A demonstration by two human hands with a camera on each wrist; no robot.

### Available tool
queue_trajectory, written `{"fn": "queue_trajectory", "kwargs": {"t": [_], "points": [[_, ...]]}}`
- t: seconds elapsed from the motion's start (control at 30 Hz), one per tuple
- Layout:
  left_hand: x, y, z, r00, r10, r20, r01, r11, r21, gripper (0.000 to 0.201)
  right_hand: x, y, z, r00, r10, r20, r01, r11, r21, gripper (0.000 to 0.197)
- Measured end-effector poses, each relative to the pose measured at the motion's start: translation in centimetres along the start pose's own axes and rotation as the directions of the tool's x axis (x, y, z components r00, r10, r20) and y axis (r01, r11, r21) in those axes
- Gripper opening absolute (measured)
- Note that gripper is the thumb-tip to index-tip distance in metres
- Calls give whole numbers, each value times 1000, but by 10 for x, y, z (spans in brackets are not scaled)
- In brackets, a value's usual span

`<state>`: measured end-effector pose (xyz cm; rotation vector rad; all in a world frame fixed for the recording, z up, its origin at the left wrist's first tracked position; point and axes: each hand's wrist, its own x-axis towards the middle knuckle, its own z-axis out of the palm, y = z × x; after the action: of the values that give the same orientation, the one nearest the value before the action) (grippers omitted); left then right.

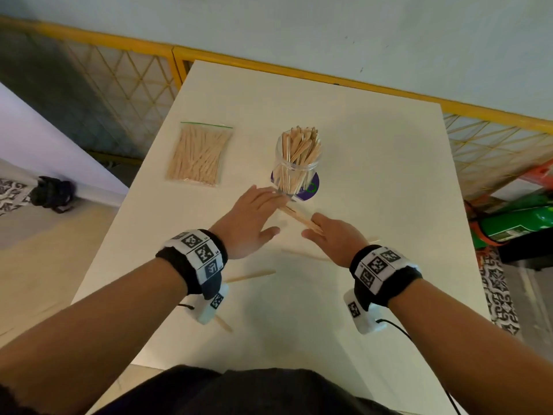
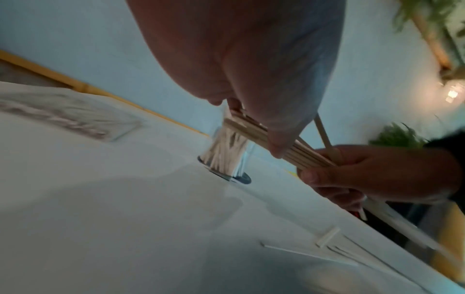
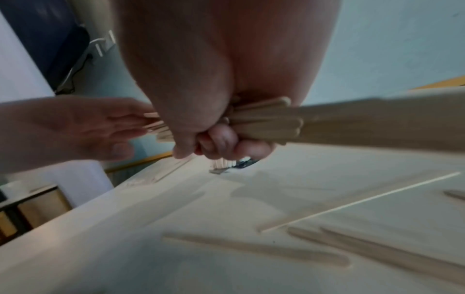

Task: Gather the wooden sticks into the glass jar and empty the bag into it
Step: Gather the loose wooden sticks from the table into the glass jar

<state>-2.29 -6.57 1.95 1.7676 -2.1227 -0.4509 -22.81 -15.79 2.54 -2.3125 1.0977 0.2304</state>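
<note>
Several wooden sticks, gathered into a bundle (image 1: 300,219), are lying between the two hands just above the worktop (image 1: 374,163). The right hand (image 1: 335,238) is gripping one end of the bundle, its fingers (image 3: 221,141) curling tightly round the sticks with the thumb closing over them. The left hand (image 1: 251,220) is meeting the other end, its fingers (image 1: 270,196) lying straight and close together against the stick tips, the thumb standing apart to the side; in the left wrist view the thumb tip is pressing on the bundle.

Just beyond the left fingertips the glass jar (image 1: 296,167) is standing upright on a purple disc (image 1: 311,187), and it is already holding a dense bunch of sticks that is fanning out past its rim. Off to the left of the jar and well apart from both hands, the clear bag (image 1: 199,154) is lying flat with its green zip edge turned away from the person, packed with more sticks.

Nearer the person than the fingers, loose sticks (image 1: 251,276) are lying scattered on the worktop, some under and behind the wrists. Each wrist is wearing a black band with printed square markers (image 1: 200,253).
</note>
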Motion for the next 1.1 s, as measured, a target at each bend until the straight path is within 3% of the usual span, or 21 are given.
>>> {"fn": "queue_trajectory", "kwargs": {"t": [0.13, 0.23, 0.37, 0.43, 0.5, 0.63, 0.7, 0.8, 0.93, 1.1], "points": [[-52, -8, -10, 994, -90, -55, 85, 993, -85, 65, -12, 11, -8, 995, 47, -90, -41, 996, 73, 39], [-92, -14, -9, 976, -195, 96, 203, 975, -86, 75, -20, 16, -4, 995, 70, -77, -65, 996, 64, 38], [-144, -29, 2, 926, -245, 289, 286, 952, -109, 59, -28, 20, 11, 995, 98, -22, -97, 993, 71, 36], [-162, -32, 7, 913, -240, 329, 293, 948, -122, 60, -31, 17, 18, 994, 111, -1, -111, 989, 95, 35], [-171, -36, 13, 928, -227, 296, 277, 951, -136, 54, -32, 14, 23, 993, 116, 9, -116, 986, 118, 36], [-170, -38, 20, 968, -202, 146, 226, 959, -172, 38, -35, 9, 28, 993, 120, -15, -115, 974, 193, 40], [-162, -32, 21, 965, -229, 129, 250, 951, -184, 38, -39, 7, 27, 992, 125, -25, -117, 969, 219, 38], [-140, -20, 29, 946, -272, 176, 300, 941, -157, 51, -48, 7, 22, 989, 140, -42, -123, 954, 274, 40], [-97, 1, 38, 939, -265, 217, 280, 959, -37, 29, -59, 12, 14, 979, 192, -75, -159, 934, 321, 35], [-63, 15, 40, 896, -337, 288, 279, 933, 226, 32, -74, 24, 4, 946, 294, -134, -208, 871, 444, 34]]}}
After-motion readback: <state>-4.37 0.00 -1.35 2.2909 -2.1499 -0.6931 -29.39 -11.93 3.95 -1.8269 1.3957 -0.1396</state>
